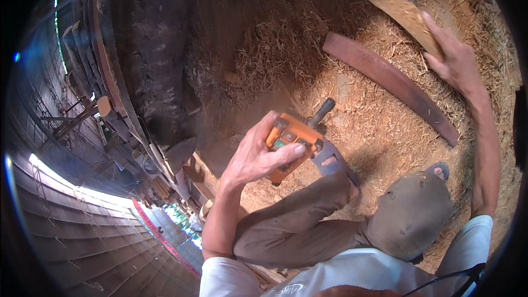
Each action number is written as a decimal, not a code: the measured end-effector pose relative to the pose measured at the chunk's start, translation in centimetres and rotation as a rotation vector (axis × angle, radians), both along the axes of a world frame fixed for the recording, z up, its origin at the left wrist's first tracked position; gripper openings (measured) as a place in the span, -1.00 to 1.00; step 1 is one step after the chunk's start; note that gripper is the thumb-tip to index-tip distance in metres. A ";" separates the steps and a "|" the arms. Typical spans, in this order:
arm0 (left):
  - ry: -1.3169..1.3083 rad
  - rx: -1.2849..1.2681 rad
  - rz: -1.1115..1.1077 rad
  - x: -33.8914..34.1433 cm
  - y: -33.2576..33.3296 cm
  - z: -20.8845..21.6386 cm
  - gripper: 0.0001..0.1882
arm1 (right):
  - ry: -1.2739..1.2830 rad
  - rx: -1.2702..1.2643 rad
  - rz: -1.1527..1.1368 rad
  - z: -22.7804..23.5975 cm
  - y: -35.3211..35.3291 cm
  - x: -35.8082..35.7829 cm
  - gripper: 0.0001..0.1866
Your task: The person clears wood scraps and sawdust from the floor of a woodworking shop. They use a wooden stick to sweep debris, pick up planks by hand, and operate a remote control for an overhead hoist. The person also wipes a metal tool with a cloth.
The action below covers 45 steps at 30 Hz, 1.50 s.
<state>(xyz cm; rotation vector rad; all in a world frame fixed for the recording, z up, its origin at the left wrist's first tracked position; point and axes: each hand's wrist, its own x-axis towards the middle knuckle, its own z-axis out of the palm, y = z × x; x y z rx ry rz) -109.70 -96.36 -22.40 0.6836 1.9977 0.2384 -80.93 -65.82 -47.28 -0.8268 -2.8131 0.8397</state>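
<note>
My left hand (250, 154) is closed around an orange handheld remote control (291, 142) with coloured buttons and a stubby black antenna. The thumb lies across its button face. Up at the right, my right hand (456, 58) grips the near end of a pale wooden board (404, 11), whose far part fades into shadow and dust. Wood shavings lie on top of that board. Between my hands, a reddish-brown plank (390, 82) rests on the shavings, touched by neither hand.
Loose wood shavings (275, 49) cover the ground. A dark, rough-surfaced mass like a log (159, 55) stands left of them, with stacked timber (82, 55) beyond. My bent knees (412, 214) and sandalled foot (333, 159) are below. Dust hazes the middle.
</note>
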 end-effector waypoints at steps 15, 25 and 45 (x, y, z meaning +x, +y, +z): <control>-0.086 -0.134 -0.152 2.2 8.6 -4.5 -0.30 | -0.233 -0.429 -0.629 2.6 -9.5 28.5 -0.20; 0.040 -0.097 -0.244 3.7 8.4 0.2 -0.39 | -0.297 0.025 -0.402 4.0 -8.3 22.6 -0.63; -0.287 0.119 0.290 4.5 -6.0 11.8 -0.20 | 0.003 0.067 -0.107 -2.4 6.4 -33.8 -0.46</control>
